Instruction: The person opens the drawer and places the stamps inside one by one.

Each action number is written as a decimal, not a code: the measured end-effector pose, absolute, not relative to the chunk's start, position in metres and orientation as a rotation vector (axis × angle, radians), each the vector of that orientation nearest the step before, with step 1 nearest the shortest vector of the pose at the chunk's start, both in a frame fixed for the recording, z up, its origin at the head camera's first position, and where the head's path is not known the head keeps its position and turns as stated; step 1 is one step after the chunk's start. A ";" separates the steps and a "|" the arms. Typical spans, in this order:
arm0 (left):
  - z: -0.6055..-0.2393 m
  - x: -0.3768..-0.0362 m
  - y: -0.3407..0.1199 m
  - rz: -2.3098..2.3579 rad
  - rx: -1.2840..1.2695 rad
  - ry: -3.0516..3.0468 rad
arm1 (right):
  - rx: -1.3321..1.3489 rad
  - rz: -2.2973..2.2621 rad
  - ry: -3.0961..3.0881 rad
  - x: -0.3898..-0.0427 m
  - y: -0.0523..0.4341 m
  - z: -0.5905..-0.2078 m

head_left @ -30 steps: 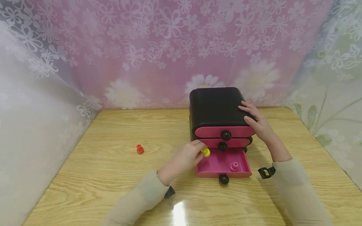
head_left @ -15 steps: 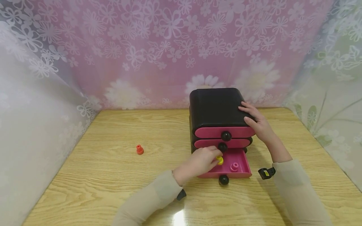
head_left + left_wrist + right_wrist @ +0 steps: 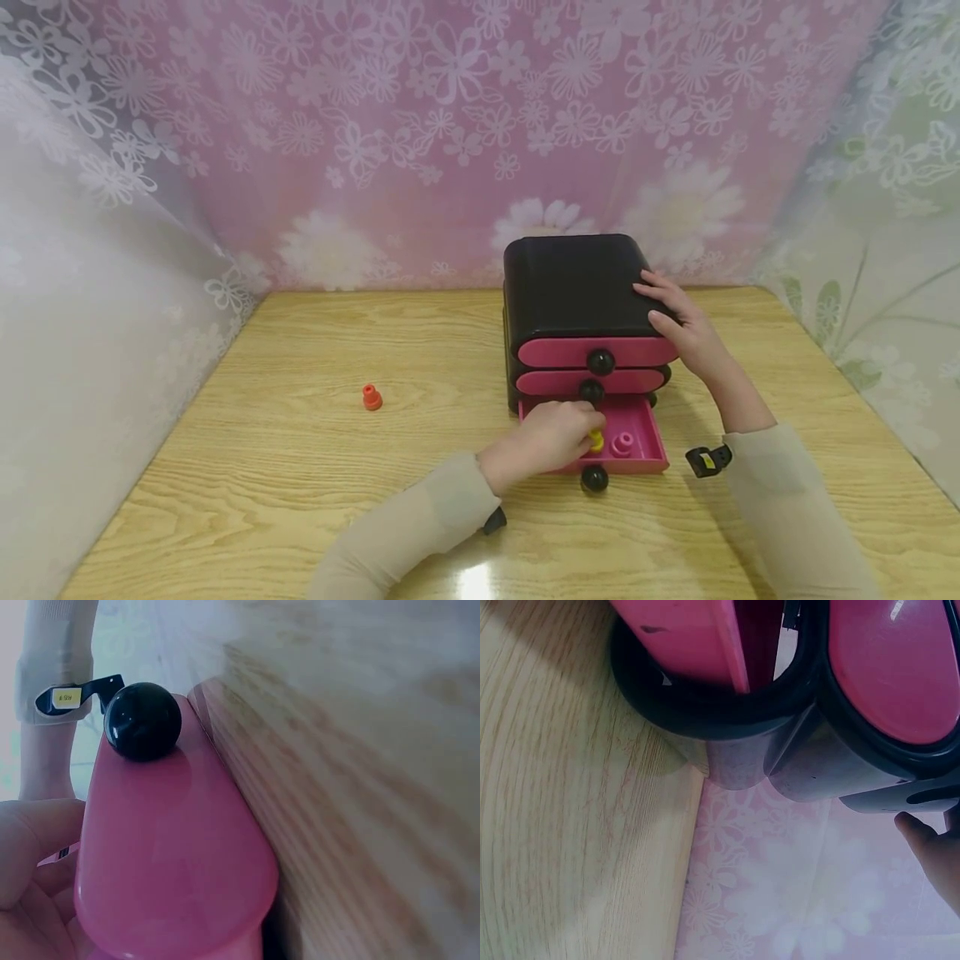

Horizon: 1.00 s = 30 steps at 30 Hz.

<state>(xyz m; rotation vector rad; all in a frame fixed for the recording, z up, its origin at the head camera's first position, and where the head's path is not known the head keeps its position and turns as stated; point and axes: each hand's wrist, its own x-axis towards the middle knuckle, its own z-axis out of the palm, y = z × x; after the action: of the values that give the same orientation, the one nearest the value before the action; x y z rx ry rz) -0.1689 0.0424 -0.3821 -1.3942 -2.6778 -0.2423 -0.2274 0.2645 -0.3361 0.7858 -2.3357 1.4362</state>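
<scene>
A black cabinet (image 3: pixel 573 287) with three pink drawers stands on the wooden table (image 3: pixel 300 467). Its bottom drawer (image 3: pixel 645 437) is pulled out. My left hand (image 3: pixel 587 433) reaches into that drawer and pinches a small yellow piece (image 3: pixel 597 441), just left of a pink piece (image 3: pixel 622 444) lying inside. My right hand (image 3: pixel 663 312) rests with flat fingers on the cabinet's top right corner. In the left wrist view the drawer front (image 3: pixel 172 855) and its black knob (image 3: pixel 142 721) fill the frame. The right wrist view shows the cabinet's side (image 3: pixel 780 750) and one fingertip (image 3: pixel 922 840).
A small orange piece (image 3: pixel 371 397) stands alone on the table to the left. Flowered curtains (image 3: pixel 420 142) close off the back and both sides. The two upper drawers (image 3: pixel 596 354) are closed, each with a black knob.
My left hand has carried the yellow piece from the drawer's left edge rightwards into the open drawer, beside the pink piece. The right hand has stayed on the cabinet.
</scene>
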 end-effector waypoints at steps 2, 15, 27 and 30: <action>-0.383 -0.168 0.044 -0.220 -1.395 -2.675 | 0.784 1.431 -2.335 -0.224 0.262 -0.333; -0.384 -0.169 0.046 -0.132 -1.419 -2.682 | 0.790 1.440 -2.326 -0.209 0.251 -0.318; -0.386 -0.169 0.050 -0.079 -1.409 -2.717 | 0.802 1.461 -2.313 -0.227 0.265 -0.336; -0.386 -0.168 0.050 -0.078 -1.407 -2.714 | 0.798 1.451 -2.321 -0.227 0.265 -0.337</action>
<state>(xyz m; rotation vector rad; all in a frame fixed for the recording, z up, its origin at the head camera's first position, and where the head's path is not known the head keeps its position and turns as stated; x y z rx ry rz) -0.1684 0.0502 -0.3858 -1.4074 -2.7141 -0.0779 -0.2272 0.2646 -0.3370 0.7977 -2.3209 1.4508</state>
